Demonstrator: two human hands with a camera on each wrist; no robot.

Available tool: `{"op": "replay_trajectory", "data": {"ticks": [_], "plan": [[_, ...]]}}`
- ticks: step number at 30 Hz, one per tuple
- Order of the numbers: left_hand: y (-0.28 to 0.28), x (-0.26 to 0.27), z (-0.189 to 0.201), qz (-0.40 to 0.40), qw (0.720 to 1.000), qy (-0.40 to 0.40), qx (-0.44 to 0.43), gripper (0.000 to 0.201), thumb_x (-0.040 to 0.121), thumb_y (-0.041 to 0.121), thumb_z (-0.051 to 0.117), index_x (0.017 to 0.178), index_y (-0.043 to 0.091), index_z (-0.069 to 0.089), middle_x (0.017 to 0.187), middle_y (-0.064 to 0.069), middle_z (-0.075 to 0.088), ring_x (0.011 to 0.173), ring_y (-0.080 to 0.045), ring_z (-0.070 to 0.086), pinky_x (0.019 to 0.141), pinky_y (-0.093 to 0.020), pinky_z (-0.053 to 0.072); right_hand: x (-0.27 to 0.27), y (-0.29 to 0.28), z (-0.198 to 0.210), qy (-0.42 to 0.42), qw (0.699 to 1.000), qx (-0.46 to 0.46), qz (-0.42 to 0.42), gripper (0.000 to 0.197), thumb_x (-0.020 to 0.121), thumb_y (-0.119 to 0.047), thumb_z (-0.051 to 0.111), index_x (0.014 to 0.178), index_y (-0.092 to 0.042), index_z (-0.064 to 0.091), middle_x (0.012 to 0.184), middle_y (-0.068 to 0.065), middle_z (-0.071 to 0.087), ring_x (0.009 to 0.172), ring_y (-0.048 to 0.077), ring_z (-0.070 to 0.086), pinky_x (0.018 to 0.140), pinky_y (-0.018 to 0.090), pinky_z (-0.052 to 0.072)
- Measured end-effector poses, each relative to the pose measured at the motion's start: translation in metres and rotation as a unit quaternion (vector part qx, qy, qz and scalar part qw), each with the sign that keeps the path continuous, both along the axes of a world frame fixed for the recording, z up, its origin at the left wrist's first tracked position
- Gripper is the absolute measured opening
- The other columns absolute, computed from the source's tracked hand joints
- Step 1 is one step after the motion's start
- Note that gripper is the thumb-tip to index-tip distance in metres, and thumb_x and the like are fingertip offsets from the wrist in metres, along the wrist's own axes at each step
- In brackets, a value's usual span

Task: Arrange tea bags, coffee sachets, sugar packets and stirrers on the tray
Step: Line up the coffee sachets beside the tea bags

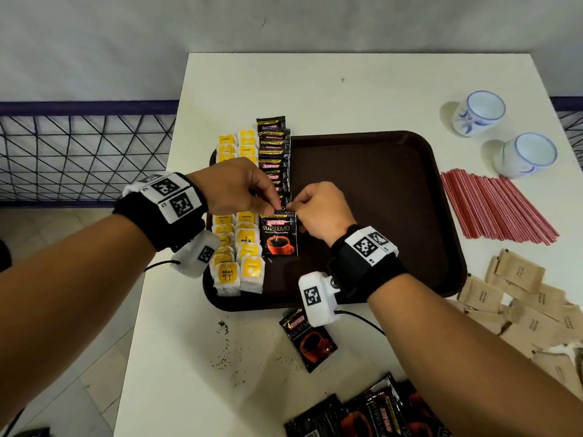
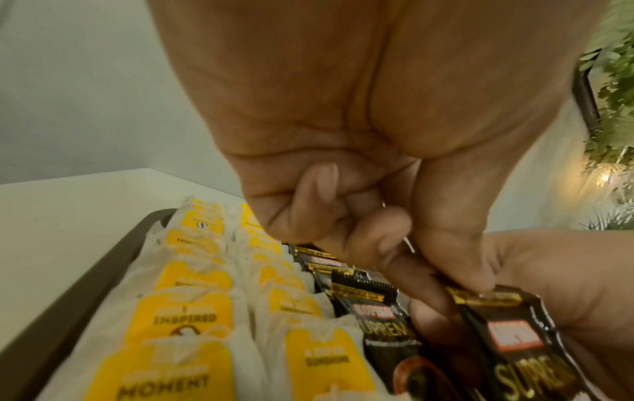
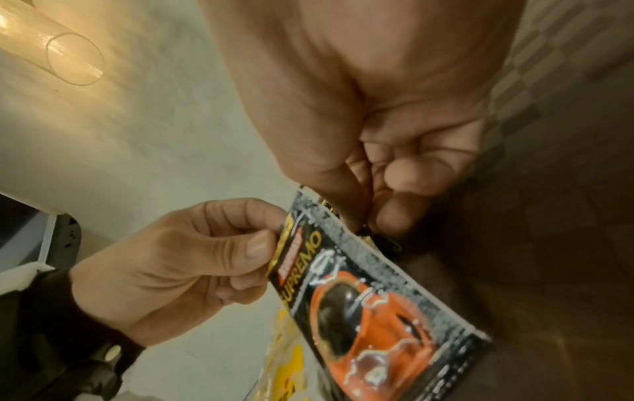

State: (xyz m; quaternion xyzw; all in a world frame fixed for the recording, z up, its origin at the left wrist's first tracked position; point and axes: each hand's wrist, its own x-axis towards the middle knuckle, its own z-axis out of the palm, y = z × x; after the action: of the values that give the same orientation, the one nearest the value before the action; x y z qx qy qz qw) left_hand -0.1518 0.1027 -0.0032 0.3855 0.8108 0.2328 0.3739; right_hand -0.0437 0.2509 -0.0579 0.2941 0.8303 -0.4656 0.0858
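Note:
A black coffee sachet [image 1: 279,234] with a red cup print sits at the near end of a column of coffee sachets [image 1: 273,146] on the dark brown tray [image 1: 378,216]. My left hand [image 1: 239,187] pinches its top left corner and my right hand [image 1: 318,209] pinches its top right corner. The left wrist view shows the same sachet [image 2: 514,344] under my thumb, and the right wrist view shows the sachet [image 3: 360,298] held at both corners. Two columns of yellow tea bags [image 1: 238,263] fill the tray's left side.
A loose coffee sachet [image 1: 310,342] lies on the white table [image 1: 315,86] before the tray, with more sachets [image 1: 362,414] at the near edge. Red stirrers [image 1: 495,209] and brown sugar packets [image 1: 520,298] lie right of the tray. Two white cups [image 1: 479,113] stand at back right.

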Motion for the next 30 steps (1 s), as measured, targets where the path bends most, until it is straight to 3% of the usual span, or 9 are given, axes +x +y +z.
{"op": "replay_trajectory", "data": {"ticks": [3, 8, 12, 15, 22, 26, 30], "plan": [[0.001, 0.001, -0.002, 0.003, 1.000, 0.023, -0.005, 0.012, 0.083, 0.020, 0.076, 0.092, 0.027, 0.078, 0.088, 0.011, 0.073, 0.080, 0.004, 0.063, 0.068, -0.004, 0.043, 0.003, 0.002, 0.001, 0.000, 0.999, -0.027, -0.024, 0.019, 0.089, -0.018, 0.067, 0.070, -0.018, 0.067, 0.057, -0.005, 0.065, 0.051, 0.017, 0.068, 0.040, 0.021, 0.045], [0.006, 0.003, -0.002, 0.002, 1.000, 0.016, -0.001, 0.013, 0.083, 0.018, 0.076, 0.095, 0.023, 0.077, 0.086, 0.008, 0.074, 0.081, -0.002, 0.067, 0.074, -0.013, 0.051, 0.015, 0.011, -0.002, -0.006, 0.997, -0.055, -0.051, 0.018, 0.091, -0.015, 0.061, 0.074, -0.020, 0.064, 0.066, -0.008, 0.067, 0.049, 0.016, 0.066, 0.037, 0.017, 0.039], [0.010, 0.003, -0.006, 0.007, 0.999, 0.041, -0.003, 0.011, 0.084, 0.018, 0.075, 0.095, 0.022, 0.077, 0.086, 0.006, 0.074, 0.078, 0.002, 0.063, 0.065, -0.002, 0.042, 0.021, 0.012, -0.008, -0.009, 0.997, -0.051, -0.049, 0.014, 0.089, -0.022, 0.064, 0.075, -0.020, 0.064, 0.067, 0.009, 0.073, 0.052, 0.020, 0.069, 0.045, 0.026, 0.042], [0.010, 0.005, -0.010, 0.005, 0.997, 0.076, -0.008, 0.011, 0.085, 0.019, 0.074, 0.095, 0.023, 0.077, 0.088, 0.009, 0.072, 0.077, 0.010, 0.059, 0.063, 0.001, 0.038, 0.019, 0.010, -0.008, -0.006, 0.997, -0.058, -0.049, 0.012, 0.089, -0.020, 0.062, 0.077, -0.019, 0.065, 0.069, 0.010, 0.073, 0.054, 0.022, 0.071, 0.046, 0.027, 0.046], [0.004, 0.009, -0.015, 0.015, 0.991, 0.131, -0.016, 0.013, 0.086, 0.017, 0.072, 0.094, 0.026, 0.077, 0.090, 0.010, 0.070, 0.070, 0.018, 0.052, 0.060, -0.003, 0.035, 0.016, 0.000, -0.008, -0.003, 0.994, -0.106, -0.029, 0.017, 0.094, -0.012, 0.056, 0.080, -0.017, 0.064, 0.073, 0.016, 0.073, 0.062, 0.029, 0.073, 0.054, 0.035, 0.059], [0.002, 0.011, -0.017, 0.027, 0.989, 0.144, -0.021, 0.014, 0.086, 0.018, 0.072, 0.095, 0.029, 0.075, 0.092, 0.011, 0.069, 0.068, 0.014, 0.052, 0.063, -0.006, 0.034, 0.017, -0.002, -0.007, 0.000, 0.994, -0.112, -0.019, 0.020, 0.094, -0.009, 0.054, 0.080, -0.018, 0.064, 0.073, 0.015, 0.072, 0.056, 0.020, 0.070, 0.051, 0.029, 0.056], [0.000, 0.011, -0.018, 0.026, 0.988, 0.150, -0.022, 0.014, 0.087, 0.018, 0.071, 0.097, 0.027, 0.076, 0.093, 0.012, 0.068, 0.069, 0.013, 0.052, 0.063, -0.003, 0.033, 0.016, -0.003, -0.009, 0.006, 0.995, -0.096, 0.001, 0.023, 0.092, -0.008, 0.052, 0.079, -0.021, 0.065, 0.074, 0.015, 0.072, 0.060, 0.023, 0.072, 0.051, 0.029, 0.055]]}}
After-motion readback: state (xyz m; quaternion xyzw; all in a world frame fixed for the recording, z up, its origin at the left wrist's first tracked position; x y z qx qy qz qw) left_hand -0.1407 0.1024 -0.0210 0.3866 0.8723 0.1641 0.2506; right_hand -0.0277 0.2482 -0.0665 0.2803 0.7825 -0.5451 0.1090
